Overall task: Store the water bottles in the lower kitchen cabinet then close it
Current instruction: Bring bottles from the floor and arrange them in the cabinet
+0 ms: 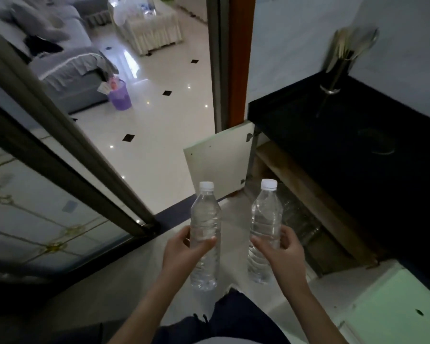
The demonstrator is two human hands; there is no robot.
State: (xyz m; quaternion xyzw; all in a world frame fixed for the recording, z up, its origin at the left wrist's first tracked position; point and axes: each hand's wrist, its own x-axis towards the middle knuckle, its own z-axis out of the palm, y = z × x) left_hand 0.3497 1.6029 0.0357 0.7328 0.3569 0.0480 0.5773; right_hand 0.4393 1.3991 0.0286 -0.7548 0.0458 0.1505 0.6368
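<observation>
Nearest to us, our dark trousers (pixel 233 316) are cut off by the bottom edge. Our two bare forearms reach forward from there.

Our left grip (pixel 184 247) is clamped around the middle of a clear, ribbed plastic water bottle with a white screw cap (pixel 205 219). Our right grip (pixel 286 247) is clamped the same way on a second clear plastic water bottle with a white cap (pixel 266 214). On each, the thumb lies across the front and the fingers curl behind. Both bottles carry no label and stand nearly upright. They are apart from each other and held in the air above the pale floor, just in front of the cabinet.

To the right, a pale green panel (pixel 387 306) is cut off by the frame; we cannot tell what it belongs to. Beyond the bottles, the lower kitchen cabinet (pixel 315 212) stands open. Its inside is dim, and some clear, bottle-like shapes there are hard to make out. Its cream door (pixel 219 157) is swung outward. Above it lies the black bench (pixel 345 135), and at its far end stands a blurred metal utensil holder (pixel 343 68).

Farther off, past a dark-framed glass door (pixel 60 135), we see a white tiled floor with black diamonds (pixel 147 108). On it are a purple waste basket (pixel 121 96) and a grey sofa (pixel 67 68).
</observation>
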